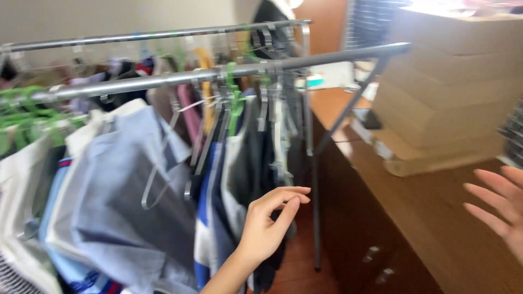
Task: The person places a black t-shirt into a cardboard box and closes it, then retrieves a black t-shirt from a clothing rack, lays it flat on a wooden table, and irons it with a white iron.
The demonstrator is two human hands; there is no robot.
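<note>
Grey steel rail (pixel 163 80) carries our hanging shirts (pixel 125 179), where our left hand (pixel 267 226) pinches its fingers (pixel 291 198) lightly at the dark garment (pixel 256 163), while our right hand (pixel 504 204) hovers spread open, empty, above the wooden counter (pixel 436 228) beside stacked cardboard boxes (pixel 447 92).

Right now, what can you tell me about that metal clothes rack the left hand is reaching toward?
The clothes rack looks like grey metal tubing: two long horizontal rails, one behind the other, with a slanted brace and an upright leg at its right end reaching the wooden floor. It is crowded with hangers, green, grey and yellow, carrying shirts in blue, white and dark cloth. It stands beside a brown wooden cabinet. The left hand is at the dark garments hanging near its right end.
</note>
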